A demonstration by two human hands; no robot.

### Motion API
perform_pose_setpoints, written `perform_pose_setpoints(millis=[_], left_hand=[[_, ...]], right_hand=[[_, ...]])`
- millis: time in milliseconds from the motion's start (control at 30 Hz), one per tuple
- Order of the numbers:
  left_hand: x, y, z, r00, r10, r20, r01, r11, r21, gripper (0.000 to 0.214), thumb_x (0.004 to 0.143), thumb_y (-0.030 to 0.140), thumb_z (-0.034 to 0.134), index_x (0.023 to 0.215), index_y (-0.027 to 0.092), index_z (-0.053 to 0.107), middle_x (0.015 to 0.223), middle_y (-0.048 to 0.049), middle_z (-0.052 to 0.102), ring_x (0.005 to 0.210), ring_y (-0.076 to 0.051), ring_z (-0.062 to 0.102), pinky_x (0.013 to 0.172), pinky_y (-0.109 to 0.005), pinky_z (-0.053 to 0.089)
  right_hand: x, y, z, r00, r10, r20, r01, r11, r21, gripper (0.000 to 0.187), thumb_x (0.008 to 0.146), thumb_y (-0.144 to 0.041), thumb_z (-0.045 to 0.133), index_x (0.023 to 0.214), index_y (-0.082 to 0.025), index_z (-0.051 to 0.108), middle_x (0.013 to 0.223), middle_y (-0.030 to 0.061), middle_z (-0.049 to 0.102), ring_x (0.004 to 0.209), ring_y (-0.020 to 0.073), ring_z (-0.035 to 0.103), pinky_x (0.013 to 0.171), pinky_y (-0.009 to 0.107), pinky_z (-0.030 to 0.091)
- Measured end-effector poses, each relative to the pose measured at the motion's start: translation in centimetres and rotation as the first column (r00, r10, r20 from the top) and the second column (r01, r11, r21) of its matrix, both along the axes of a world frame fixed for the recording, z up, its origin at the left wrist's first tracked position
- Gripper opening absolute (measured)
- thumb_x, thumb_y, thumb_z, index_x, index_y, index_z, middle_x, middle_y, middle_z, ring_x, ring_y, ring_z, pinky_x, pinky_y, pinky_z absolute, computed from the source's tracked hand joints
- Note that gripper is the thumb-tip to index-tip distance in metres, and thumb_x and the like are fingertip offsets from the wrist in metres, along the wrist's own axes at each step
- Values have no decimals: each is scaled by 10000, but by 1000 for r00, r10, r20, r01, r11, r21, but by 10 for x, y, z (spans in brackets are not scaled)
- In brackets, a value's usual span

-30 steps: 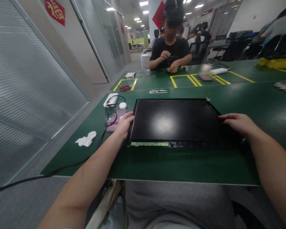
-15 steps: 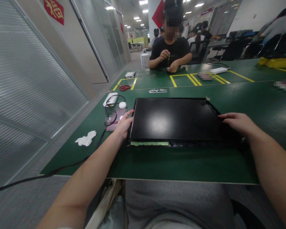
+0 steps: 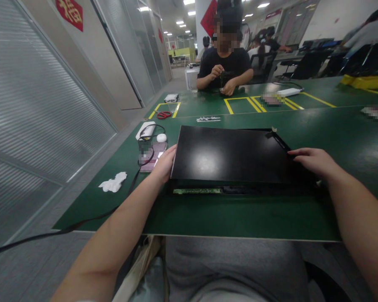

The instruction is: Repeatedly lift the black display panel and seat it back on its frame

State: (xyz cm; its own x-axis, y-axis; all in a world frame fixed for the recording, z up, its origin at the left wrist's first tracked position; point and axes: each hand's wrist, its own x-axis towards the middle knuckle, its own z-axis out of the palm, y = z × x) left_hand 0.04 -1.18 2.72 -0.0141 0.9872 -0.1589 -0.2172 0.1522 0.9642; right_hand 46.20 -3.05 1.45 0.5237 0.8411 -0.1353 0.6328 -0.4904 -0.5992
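Observation:
A black LCD panel [image 3: 227, 155] lies tilted over a shallow black frame [image 3: 255, 191], its left side raised. Along the near edge, under the panel, shows a strip of green circuit board [image 3: 197, 191]. My left hand [image 3: 165, 163] is closed on the panel's left edge, fingers partly hidden behind it. At the right side my right hand [image 3: 311, 161] pinches the edge of the black frame, with the thumb side up. Small light tape-like bits [image 3: 273, 130] stick up at the frame's far right corner.
On the green table [image 3: 239, 218], a phone [image 3: 154, 157], a white case [image 3: 161, 137], a white device with cable [image 3: 145, 131] and crumpled tissue [image 3: 113, 183] lie left. Red-handled scissors [image 3: 164, 115] and white strips [image 3: 208, 119] lie beyond. Across sits a person [image 3: 225, 67] holding a small tool.
The panel's left side has risen out of the frame with my left hand, opening a gap along the near edge. My right hand has stayed nearly in place.

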Motion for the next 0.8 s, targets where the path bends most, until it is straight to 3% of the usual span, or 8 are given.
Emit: perform_pose_setpoints(millis=[200,333,467,700,800], left_hand=[[1,-2,3,993,-60,103,62,998,-10,469,805,400,675,1209,163,706,1029,-75,781,1006,-279,725,859,-368,591],[-3,-6,2,991,-135,20,133,987,89,616,715,328,788,1305,202,659,1141,-73,761,1091,-290,697,936,-372,555],[-6,-10,5,986,-164,-25,165,981,104,709,676,290,814,1356,216,629,1154,-73,756,1106,-309,687,936,-374,548],[-3,-13,11,984,-173,-33,176,973,149,731,657,274,803,1360,196,622,1155,-89,751,1103,-314,684,925,-378,549],[-2,-14,12,985,-172,-31,175,967,184,698,660,269,799,1334,192,637,1181,-94,740,1166,-320,655,964,-381,538]], right_hand=[[4,2,-6,1000,14,-10,-14,999,34,382,691,-194,620,1034,-211,790,863,45,737,729,175,637,718,298,506],[6,2,-7,1000,10,-9,-10,1000,26,371,700,-191,623,1030,-211,791,878,48,739,744,174,635,729,296,503],[5,2,-5,1000,5,-16,-5,1000,10,358,718,-176,620,1031,-215,790,909,48,739,788,184,642,771,308,497],[1,0,-1,1000,-1,-9,1,1000,4,316,751,-187,633,1025,-225,786,939,37,731,855,190,635,845,318,481],[0,1,-3,998,-24,-59,28,998,65,278,754,-211,651,1002,-207,778,939,44,724,879,193,628,883,328,470]])
